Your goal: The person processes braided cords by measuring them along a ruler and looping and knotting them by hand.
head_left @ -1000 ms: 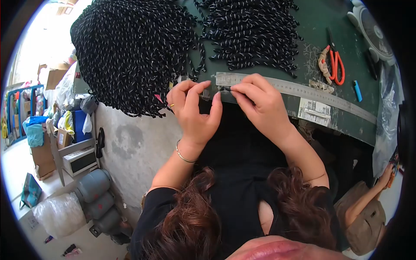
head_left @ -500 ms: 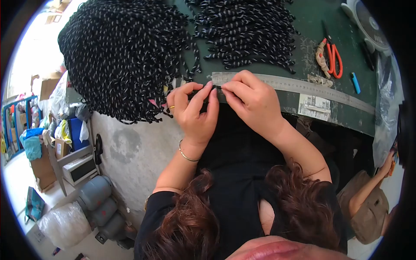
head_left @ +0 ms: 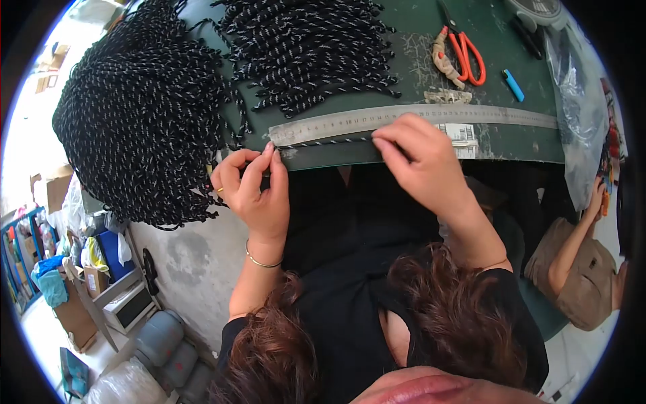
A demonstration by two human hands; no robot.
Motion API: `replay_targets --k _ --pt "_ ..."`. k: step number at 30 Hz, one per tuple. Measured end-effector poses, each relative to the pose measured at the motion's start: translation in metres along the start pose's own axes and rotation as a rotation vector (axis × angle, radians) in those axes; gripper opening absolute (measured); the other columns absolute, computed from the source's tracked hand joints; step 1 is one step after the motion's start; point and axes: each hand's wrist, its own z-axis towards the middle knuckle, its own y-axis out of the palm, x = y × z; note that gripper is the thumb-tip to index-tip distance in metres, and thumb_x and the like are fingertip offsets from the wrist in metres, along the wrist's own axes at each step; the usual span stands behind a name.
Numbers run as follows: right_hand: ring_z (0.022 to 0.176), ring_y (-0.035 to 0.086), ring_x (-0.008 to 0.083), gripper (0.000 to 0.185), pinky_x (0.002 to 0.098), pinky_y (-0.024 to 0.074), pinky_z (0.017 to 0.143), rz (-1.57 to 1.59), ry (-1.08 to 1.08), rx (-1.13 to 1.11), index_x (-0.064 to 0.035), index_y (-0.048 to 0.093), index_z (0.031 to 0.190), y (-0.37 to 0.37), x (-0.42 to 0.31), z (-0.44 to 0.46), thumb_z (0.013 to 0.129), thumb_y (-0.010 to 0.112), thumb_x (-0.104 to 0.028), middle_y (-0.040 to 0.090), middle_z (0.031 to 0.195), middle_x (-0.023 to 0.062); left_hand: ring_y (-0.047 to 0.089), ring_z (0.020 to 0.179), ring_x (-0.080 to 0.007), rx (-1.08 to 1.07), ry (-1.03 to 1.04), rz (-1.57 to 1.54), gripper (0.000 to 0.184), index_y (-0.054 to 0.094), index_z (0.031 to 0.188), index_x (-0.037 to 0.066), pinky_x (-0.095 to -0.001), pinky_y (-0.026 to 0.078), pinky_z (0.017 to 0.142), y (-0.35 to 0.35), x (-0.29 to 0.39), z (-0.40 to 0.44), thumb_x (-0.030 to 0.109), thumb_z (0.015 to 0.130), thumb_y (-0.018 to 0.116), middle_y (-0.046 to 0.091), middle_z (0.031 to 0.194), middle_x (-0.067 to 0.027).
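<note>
A single black cord with white flecks (head_left: pixel 326 142) is stretched straight along the lower edge of a long metal ruler (head_left: pixel 350 124). My left hand (head_left: pixel 259 185) pinches its left end by the ruler's left tip. The cord's other end is pinched between thumb and fingers of my right hand (head_left: pixel 420 158), just below the ruler. Left of my left hand lies a large heap of the same cords (head_left: pixel 134 121). Above the ruler, more cords lie side by side in a bundle (head_left: pixel 309 50).
Orange-handled scissors (head_left: pixel 468 57), a blue lighter-like item (head_left: pixel 513 85) and a fan (head_left: pixel 538 7) are on the green table (head_left: pixel 404 94). Clear plastic (head_left: pixel 572 108) hangs at its right edge. A co-worker (head_left: pixel 572 269) is at the right; boxes and bags stand at left.
My hands have moved apart, and the cord now shows taut between them along the ruler. The view has shifted, so the table items appear further left and higher.
</note>
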Motion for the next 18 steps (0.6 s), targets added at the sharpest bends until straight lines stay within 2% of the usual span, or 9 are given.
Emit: replay_targets --k 6,10,18 --pt "0.060 0.051 0.0140 0.009 0.0244 0.0413 0.055 -0.014 0.136 0.008 0.0012 0.062 0.089 -0.011 0.012 -0.004 0.081 0.066 -0.001 0.057 0.078 0.0064 0.047 0.084 -0.0194 0.004 0.030 0.015 0.015 0.073 0.086 0.007 -0.0306 0.037 0.076 0.001 0.002 0.001 0.001 0.072 0.076 0.059 0.086 -0.0020" --pt "0.060 0.050 0.0138 0.010 0.0249 0.0418 0.055 0.055 0.200 0.019 0.0013 0.062 0.089 -0.012 0.015 -0.004 0.081 0.065 -0.001 0.056 0.077 0.0064 0.048 0.084 -0.0192 0.005 0.031 0.014 0.015 0.073 0.086 0.007 -0.0305 0.037 0.076 0.000 0.003 0.002 0.001 0.073 0.075 0.059 0.086 -0.0020" --pt "0.062 0.051 0.0131 0.008 0.0255 0.0420 0.055 0.039 0.172 0.002 0.0014 0.061 0.087 -0.012 0.019 -0.003 0.080 0.064 -0.002 0.055 0.076 0.0063 0.048 0.084 -0.0190 0.003 0.036 0.041 0.012 0.072 0.084 0.006 -0.0308 0.037 0.077 0.001 0.003 0.000 0.002 0.074 0.075 0.059 0.085 -0.0019"
